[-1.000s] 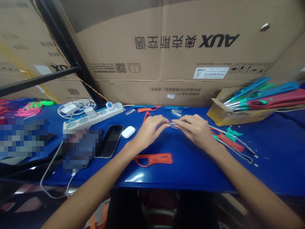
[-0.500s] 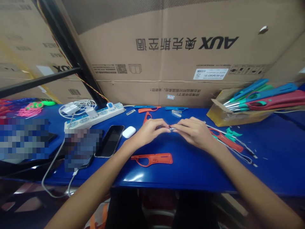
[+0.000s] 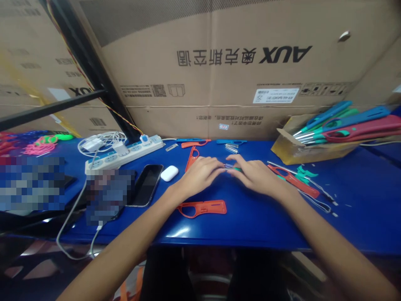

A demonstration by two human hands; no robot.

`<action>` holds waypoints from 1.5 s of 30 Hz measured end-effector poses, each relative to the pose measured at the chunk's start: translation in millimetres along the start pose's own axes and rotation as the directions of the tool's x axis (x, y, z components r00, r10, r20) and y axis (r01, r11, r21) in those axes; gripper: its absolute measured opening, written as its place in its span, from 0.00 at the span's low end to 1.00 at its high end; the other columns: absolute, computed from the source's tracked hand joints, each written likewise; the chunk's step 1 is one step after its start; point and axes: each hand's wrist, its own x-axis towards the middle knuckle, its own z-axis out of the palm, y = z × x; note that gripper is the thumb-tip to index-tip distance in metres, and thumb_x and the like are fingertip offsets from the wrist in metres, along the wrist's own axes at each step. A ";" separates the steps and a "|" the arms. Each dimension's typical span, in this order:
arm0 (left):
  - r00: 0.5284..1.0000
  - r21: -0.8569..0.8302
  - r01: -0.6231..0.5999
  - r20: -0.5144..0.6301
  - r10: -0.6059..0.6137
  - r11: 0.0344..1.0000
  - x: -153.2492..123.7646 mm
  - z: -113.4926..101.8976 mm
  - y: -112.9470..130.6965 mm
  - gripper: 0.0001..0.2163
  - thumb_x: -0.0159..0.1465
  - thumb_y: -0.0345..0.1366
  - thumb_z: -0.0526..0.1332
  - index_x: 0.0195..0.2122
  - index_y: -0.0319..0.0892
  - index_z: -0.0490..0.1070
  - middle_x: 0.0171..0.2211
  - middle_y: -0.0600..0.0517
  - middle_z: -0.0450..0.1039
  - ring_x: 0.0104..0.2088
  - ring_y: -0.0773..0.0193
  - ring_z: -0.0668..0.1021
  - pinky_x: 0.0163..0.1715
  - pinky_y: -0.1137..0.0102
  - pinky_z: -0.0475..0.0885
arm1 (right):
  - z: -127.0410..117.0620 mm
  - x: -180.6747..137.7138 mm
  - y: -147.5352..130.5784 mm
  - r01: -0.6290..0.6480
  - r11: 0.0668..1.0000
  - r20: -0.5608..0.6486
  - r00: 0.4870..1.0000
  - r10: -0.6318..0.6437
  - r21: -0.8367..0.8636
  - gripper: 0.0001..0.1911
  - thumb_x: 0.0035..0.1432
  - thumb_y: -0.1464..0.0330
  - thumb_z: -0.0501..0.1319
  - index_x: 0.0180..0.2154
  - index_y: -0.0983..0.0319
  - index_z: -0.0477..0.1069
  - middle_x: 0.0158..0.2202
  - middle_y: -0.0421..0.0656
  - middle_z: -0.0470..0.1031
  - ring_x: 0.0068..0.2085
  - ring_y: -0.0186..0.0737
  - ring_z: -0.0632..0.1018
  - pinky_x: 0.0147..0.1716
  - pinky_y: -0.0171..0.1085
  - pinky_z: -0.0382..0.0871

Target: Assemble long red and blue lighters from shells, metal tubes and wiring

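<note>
My left hand [image 3: 202,175] is closed at the fingertips on one end of a small clear part with a green end [image 3: 235,169]. My right hand [image 3: 258,177] holds its other end by the thumb, forefinger raised and partly parted from it; the fingers hide much of the part. Below the hands lies an orange lighter shell half [image 3: 216,207], inner side up. Another orange shell half [image 3: 191,157] lies just behind my left hand. To the right of my right hand, an orange shell piece [image 3: 293,180] lies by thin metal rods and green bits [image 3: 305,173].
A cardboard box [image 3: 290,152] of long-necked lighters stands at the back right. Small clear parts [image 3: 232,148] lie by blue shells at the back. On the left are a power strip [image 3: 125,154], a phone [image 3: 145,184], a white earbud case [image 3: 169,173] and cables.
My right forefinger has lifted and opened away from the thumb, so more of the clear and green part shows. My left hand has shifted slightly, still pinching.
</note>
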 end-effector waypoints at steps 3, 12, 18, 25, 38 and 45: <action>0.999 0.048 0.033 -0.018 -0.032 0.998 -0.3 5.7 0.5 0.11 0.74 0.37 0.54 0.47 0.39 0.74 0.40 0.47 0.78 0.41 0.58 0.78 0.43 0.63 0.67 | 4.0 1.8 2.3 -0.012 1.000 0.017 1.000 0.012 0.003 0.20 0.73 0.57 0.49 0.59 0.59 0.61 0.46 0.50 0.82 0.44 0.55 0.83 0.40 0.45 0.73; 0.990 0.036 0.091 -0.109 -0.087 0.995 0.4 -1.3 -1.3 0.09 0.73 0.39 0.57 0.43 0.41 0.73 0.40 0.50 0.79 0.41 0.58 0.78 0.44 0.64 0.64 | 8.6 5.7 7.1 0.142 0.975 -0.245 0.965 -0.097 0.172 0.21 0.69 0.58 0.58 0.59 0.60 0.66 0.51 0.50 0.79 0.48 0.49 0.81 0.47 0.45 0.74; 0.868 -0.399 0.312 -0.251 -0.430 0.862 2.7 -8.9 -11.7 0.10 0.71 0.42 0.57 0.39 0.41 0.73 0.32 0.53 0.73 0.33 0.63 0.73 0.36 0.69 0.63 | -7.2 5.9 4.3 0.119 0.988 -0.728 0.685 -0.006 0.103 0.20 0.65 0.62 0.63 0.56 0.61 0.69 0.49 0.49 0.78 0.51 0.47 0.76 0.54 0.47 0.67; 0.833 -0.901 0.355 0.184 -0.522 0.249 4.6 -7.5 -7.6 0.16 0.62 0.49 0.67 0.37 0.39 0.76 0.25 0.57 0.62 0.26 0.70 0.64 0.32 0.72 0.62 | 4.7 8.2 -9.9 0.003 0.849 -0.340 0.917 0.208 0.528 0.18 0.66 0.55 0.59 0.32 0.62 0.76 0.21 0.36 0.68 0.23 0.33 0.68 0.27 0.35 0.61; 0.905 -0.885 0.417 0.383 -0.183 0.207 0.4 -16.6 9.4 0.14 0.66 0.46 0.65 0.40 0.39 0.78 0.31 0.51 0.74 0.33 0.65 0.75 0.38 0.68 0.69 | 12.7 12.7 -18.9 -0.065 0.396 -0.017 0.980 0.200 0.916 0.27 0.63 0.48 0.59 0.52 0.62 0.72 0.29 0.38 0.72 0.22 0.29 0.69 0.22 0.33 0.64; 0.923 -0.949 0.272 0.211 -0.322 0.157 3.9 -12.7 8.4 0.15 0.64 0.48 0.66 0.31 0.40 0.77 0.29 0.51 0.74 0.33 0.65 0.76 0.43 0.66 0.71 | 19.7 14.2 -17.7 -0.120 0.276 0.088 0.988 0.126 0.954 0.32 0.63 0.40 0.54 0.47 0.63 0.71 0.37 0.48 0.78 0.29 0.35 0.77 0.26 0.36 0.71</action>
